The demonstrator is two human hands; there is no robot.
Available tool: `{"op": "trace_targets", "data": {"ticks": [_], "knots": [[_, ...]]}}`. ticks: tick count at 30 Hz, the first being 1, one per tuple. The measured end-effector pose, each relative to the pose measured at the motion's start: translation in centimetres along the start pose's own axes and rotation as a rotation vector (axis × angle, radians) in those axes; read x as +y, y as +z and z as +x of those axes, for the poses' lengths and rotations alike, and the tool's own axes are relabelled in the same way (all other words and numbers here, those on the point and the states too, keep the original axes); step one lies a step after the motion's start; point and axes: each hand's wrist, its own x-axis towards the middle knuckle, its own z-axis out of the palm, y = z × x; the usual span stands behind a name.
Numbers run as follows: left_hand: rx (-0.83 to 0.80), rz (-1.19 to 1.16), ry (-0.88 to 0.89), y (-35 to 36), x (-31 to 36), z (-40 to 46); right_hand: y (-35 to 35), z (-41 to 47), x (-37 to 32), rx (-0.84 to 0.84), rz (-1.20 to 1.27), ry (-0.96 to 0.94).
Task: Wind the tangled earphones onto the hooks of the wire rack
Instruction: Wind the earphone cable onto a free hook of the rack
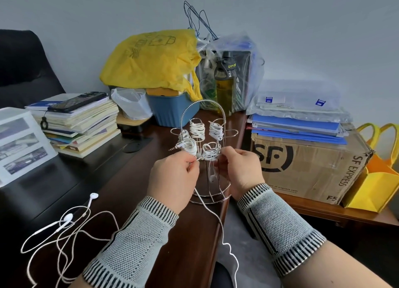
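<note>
**Rack mostly loaded, one set in hand, one still loose**

Progress: the wire rack point(204, 136) stands at the bench point(172, 233) edge, dead ahead. I count about four hooks already wrapped with white cord bundles point(197, 130) — two up top, two lower, possibly a fifth behind the left one, hard to separate. The lower-right bundle point(211, 152) looks like the one being worked now; its earbuds point(212, 176) dangle below the hook between the two hands.

Left to do, as I read it: finish this wrap, then the tangled earphones point(69, 220) lying loose on the bench at lower left, buds and cord spread in open loops, well apart from the rack. At least one bare hook point(232, 134) sticks out on the right side.

Hands:
- left hand point(172, 179) — fingers curled, thumb and forefinger pinching a white cord point(216, 216) just beside the lower bundles. That cord runs down from the pinch, over the rack base and off the bench edge.
- right hand point(239, 173) — fingers curled in at the lower-right bundle, touching it or the hook; looks like a steadying grip on the coil, but the fingertips are partly hidden, so can't tell exactly what they pinch.
</note>
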Motion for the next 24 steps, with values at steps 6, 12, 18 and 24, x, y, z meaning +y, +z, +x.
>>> {"op": "trace_targets", "data": {"ticks": [6, 12, 18, 24], "knots": [[-0.122, -0.364, -0.171, 0.2, -0.8, -0.7, -0.2, 0.0, 0.5, -0.012, 0.011, -0.027], [-0.195, -0.616, -0.312, 0.0, -0.9, -0.6, -0.5, -1.0, 0.7, -0.046, 0.079, -0.135], [-0.202, -0.614, -0.285, -0.1, -0.6, -0.3, -1.4, -1.5, 2.2, -0.084, -0.438, -0.714], [-0.194, -0.413, -0.121, 0.0, -0.3, -0.5, -0.9, -1.0, 3.5, -0.138, -0.631, -0.966]]}}
